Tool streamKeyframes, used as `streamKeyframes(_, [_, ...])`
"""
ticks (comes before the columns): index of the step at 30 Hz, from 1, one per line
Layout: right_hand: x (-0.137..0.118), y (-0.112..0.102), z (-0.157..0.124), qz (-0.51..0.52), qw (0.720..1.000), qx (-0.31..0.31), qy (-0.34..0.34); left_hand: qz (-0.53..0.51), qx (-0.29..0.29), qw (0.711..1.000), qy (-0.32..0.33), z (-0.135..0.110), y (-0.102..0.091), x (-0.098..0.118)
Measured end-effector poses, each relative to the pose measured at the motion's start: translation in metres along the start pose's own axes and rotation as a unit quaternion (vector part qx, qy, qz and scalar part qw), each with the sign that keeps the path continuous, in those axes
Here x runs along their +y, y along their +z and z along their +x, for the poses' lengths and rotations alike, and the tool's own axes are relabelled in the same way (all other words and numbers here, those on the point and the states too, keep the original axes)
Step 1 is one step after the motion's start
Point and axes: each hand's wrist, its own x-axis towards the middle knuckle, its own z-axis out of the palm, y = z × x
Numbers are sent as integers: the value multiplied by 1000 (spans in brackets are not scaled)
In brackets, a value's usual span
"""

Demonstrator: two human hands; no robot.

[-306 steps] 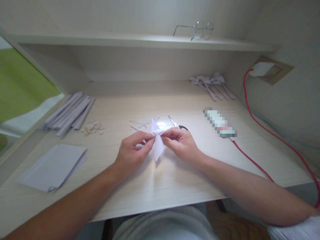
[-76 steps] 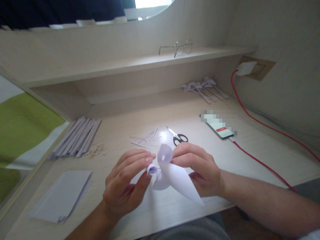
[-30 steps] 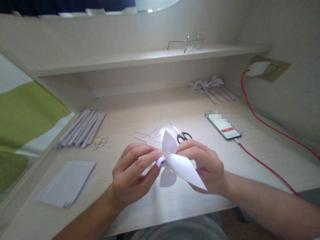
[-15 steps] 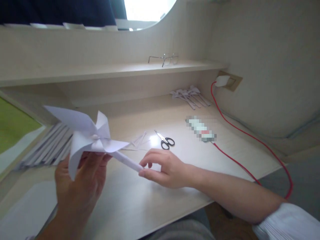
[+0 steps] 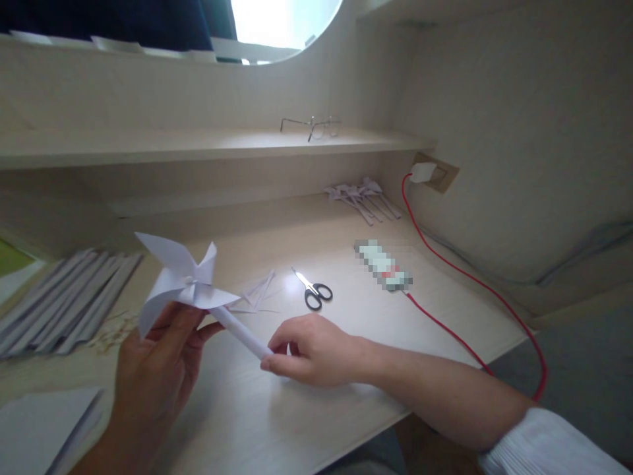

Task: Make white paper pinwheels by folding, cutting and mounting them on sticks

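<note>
A white paper pinwheel (image 5: 185, 287) with curled blades is held above the desk, its rolled paper stick (image 5: 243, 334) slanting down to the right. My left hand (image 5: 161, 356) is closed on the pinwheel from behind and below the blades, which partly hide its fingers. The end of the stick is pinched between the thumb and fingers of my right hand (image 5: 309, 349). Beyond that hand lie black-handled scissors (image 5: 312, 289), blades pointing away to the left. Thin paper strips (image 5: 257, 293) are on the desk between the pinwheel and the scissors.
Several rolled paper sticks (image 5: 74, 297) lie at the left, with a stack of paper (image 5: 42, 429) nearer me. Finished-looking pinwheels (image 5: 363, 198) rest at the back. A blurred-out phone (image 5: 383, 264) has a red cable (image 5: 450, 333) running to a wall plug. Glasses (image 5: 316, 125) sit on the shelf.
My view has turned slightly to the left. The pinwheel has tilted and sits a little lower and farther from me; both hands still hold it.
</note>
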Motion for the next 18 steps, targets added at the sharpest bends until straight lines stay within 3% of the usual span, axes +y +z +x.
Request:
streamKeyframes(3, [-2, -8, 0, 2, 999, 10, 32, 66, -16, 998, 4, -3, -4, -9])
streamKeyframes(6, [-2, -23, -2, -20, 997, 32, 74, 197, -40, 979, 33, -4, -9, -20])
streamKeyframes(10, [15, -58, -10, -39, 988, 54, 138, 384, -110, 902, 163, 2, -15, -36])
streamKeyframes(13, [43, -93, -11, -88, 970, 86, 209, 448, -162, 843, 250, 10, -18, -45])
streamKeyframes(18, [93, -154, 11, -173, 929, 105, 309, 480, -185, 793, 326, 17, -21, -55])
